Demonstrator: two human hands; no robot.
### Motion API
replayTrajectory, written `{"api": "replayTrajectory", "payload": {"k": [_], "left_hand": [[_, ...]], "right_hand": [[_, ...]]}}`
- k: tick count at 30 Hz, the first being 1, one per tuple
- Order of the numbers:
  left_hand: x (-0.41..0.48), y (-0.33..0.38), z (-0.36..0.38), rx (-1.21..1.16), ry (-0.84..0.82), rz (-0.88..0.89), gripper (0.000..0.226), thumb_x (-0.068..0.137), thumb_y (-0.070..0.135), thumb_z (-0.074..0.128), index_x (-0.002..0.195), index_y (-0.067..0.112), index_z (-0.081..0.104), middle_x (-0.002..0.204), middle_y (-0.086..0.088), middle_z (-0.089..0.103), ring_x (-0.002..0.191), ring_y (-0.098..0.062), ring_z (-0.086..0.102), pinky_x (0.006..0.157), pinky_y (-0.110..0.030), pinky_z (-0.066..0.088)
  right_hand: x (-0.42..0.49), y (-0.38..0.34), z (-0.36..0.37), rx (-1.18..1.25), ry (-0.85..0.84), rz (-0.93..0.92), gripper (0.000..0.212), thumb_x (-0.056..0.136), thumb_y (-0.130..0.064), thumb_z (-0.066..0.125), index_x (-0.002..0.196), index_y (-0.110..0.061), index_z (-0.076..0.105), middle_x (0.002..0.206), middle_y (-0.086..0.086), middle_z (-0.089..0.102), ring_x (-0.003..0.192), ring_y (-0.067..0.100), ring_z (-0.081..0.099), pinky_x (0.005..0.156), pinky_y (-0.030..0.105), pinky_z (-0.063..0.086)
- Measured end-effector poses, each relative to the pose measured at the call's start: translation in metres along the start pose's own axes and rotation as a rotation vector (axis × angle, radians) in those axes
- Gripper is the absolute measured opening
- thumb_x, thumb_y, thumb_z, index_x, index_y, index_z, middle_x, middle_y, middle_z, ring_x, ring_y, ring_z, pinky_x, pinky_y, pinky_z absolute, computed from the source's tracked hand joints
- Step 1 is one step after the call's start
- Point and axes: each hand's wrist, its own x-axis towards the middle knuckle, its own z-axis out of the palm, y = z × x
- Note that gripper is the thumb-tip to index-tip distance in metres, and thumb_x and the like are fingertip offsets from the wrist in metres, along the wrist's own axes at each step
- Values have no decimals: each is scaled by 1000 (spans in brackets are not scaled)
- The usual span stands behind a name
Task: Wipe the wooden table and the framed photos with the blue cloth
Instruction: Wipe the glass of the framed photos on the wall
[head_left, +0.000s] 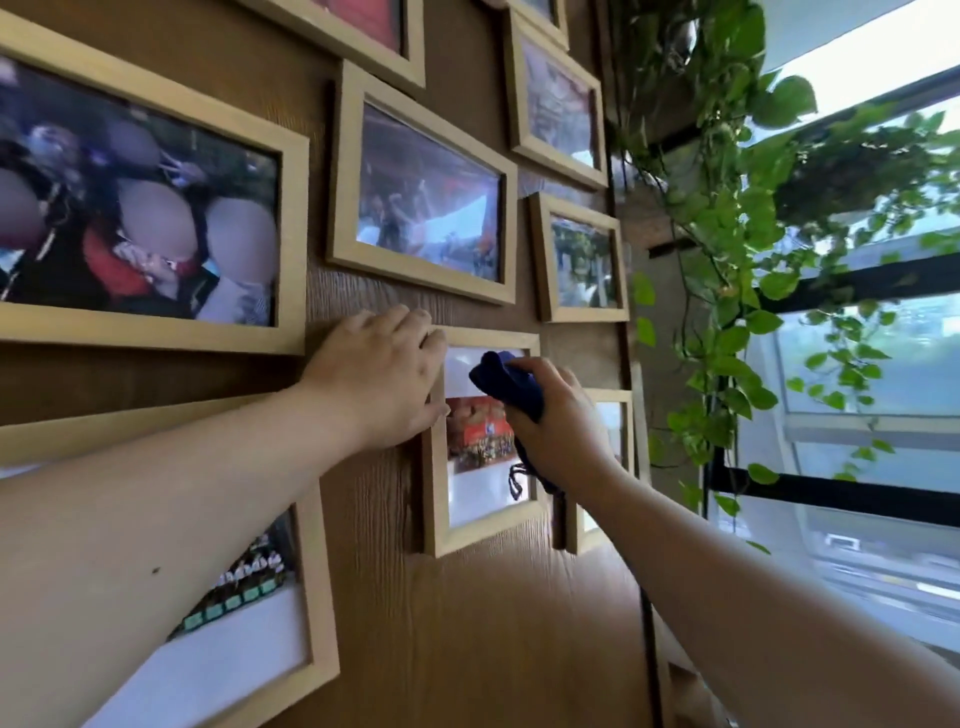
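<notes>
Several light wooden framed photos hang on a brown wood-grain wall. My right hand (558, 415) is shut on the bunched blue cloth (506, 382) and presses it against the glass of a small upright frame (483, 530) in the middle. My left hand (382, 379) lies flat with its fingers together on that frame's upper left corner and the wall beside it. The cloth's hem hangs down below my right palm. No table is in view.
A large frame (150, 208) hangs at the upper left and a mid-sized frame (423, 192) sits just above my hands. Another frame (605, 467) is partly behind my right hand. Trailing green vines (727, 291) hang at the wall's right edge, beside a window (872, 395).
</notes>
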Motion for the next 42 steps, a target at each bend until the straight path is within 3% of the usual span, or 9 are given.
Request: {"api": "replayTrajectory", "payload": {"k": [8,13,19,22,25,29,32,37,42], "left_hand": [[31,8,46,107,-118,-101,110,73,71,51,146,3,5,157,-17,10,143,-33,8,114,-52,12],[35,6,52,146,-123,-105,112,71,72,54,147,4,6,158,-17,9,144,-31,9,116,-55,8],[33,1,55,114,-100,-94,113,71,77,48,147,5,5,159,-14,8,145,-29,7,117,-53,7],[34,2,54,126,-105,-96,113,70,76,49,147,5,5,159,-15,7,145,-29,7,117,-53,6],[35,5,52,131,-115,-99,111,72,73,50,147,5,5,159,-16,6,145,-30,8,116,-54,6],[35,6,53,155,-110,-105,106,77,67,51,147,4,3,159,-18,4,145,-32,8,115,-56,6],[35,5,52,158,-122,-106,109,75,71,50,146,3,3,159,-18,3,145,-31,6,115,-55,5],[35,3,53,147,-130,-108,113,72,74,49,147,4,2,159,-17,2,145,-31,5,117,-55,6],[35,6,52,165,-135,-128,115,71,75,51,146,4,2,159,-16,4,145,-30,7,117,-54,8]], "right_hand": [[33,-5,57,-91,0,-189,55,76,-24,65,124,-37,42,104,-5,49,73,16,51,47,20,31],[43,17,50,-283,16,-321,49,75,-27,69,120,-31,50,101,2,54,63,20,53,45,25,39],[49,65,37,-417,-50,-112,37,79,-29,61,115,-30,52,96,0,51,65,25,55,51,27,34],[44,57,41,-354,-66,-79,40,80,-28,60,119,-32,50,100,-1,53,69,22,53,53,28,38],[34,31,50,-226,-71,-202,46,79,-29,63,122,-34,47,103,-3,53,71,17,54,52,27,44],[21,23,53,-243,-85,-372,49,79,-29,66,126,-31,50,107,0,56,76,18,56,53,33,50],[19,46,46,-351,-107,-298,46,79,-26,67,124,-29,56,106,1,58,76,20,58,53,34,50],[10,68,44,-403,-160,-140,41,83,-29,60,124,-28,54,105,2,55,70,16,48,54,26,35],[-5,38,53,-262,-177,-377,47,77,-26,66,122,-29,54,108,-1,56,70,17,55,51,29,46]]}}
